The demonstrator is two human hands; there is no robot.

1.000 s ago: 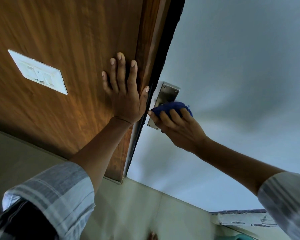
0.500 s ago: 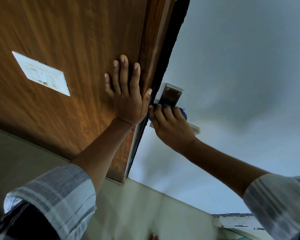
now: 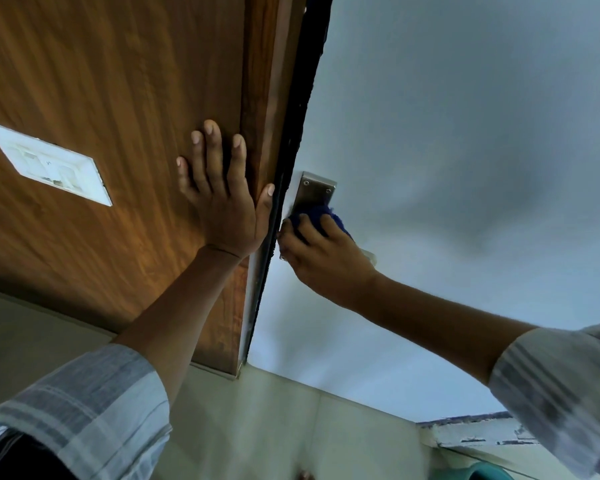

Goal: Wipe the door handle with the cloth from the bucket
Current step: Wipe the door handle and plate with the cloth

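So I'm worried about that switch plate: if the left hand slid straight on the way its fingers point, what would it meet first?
Probably nothing: the left hand points up the wood panel, which looks bare. The switch plate lies off to its side.

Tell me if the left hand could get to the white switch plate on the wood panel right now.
Probably yes. The left hand lies flat on the wood panel, holding nothing, and only bare wood shows between it and the switch plate.
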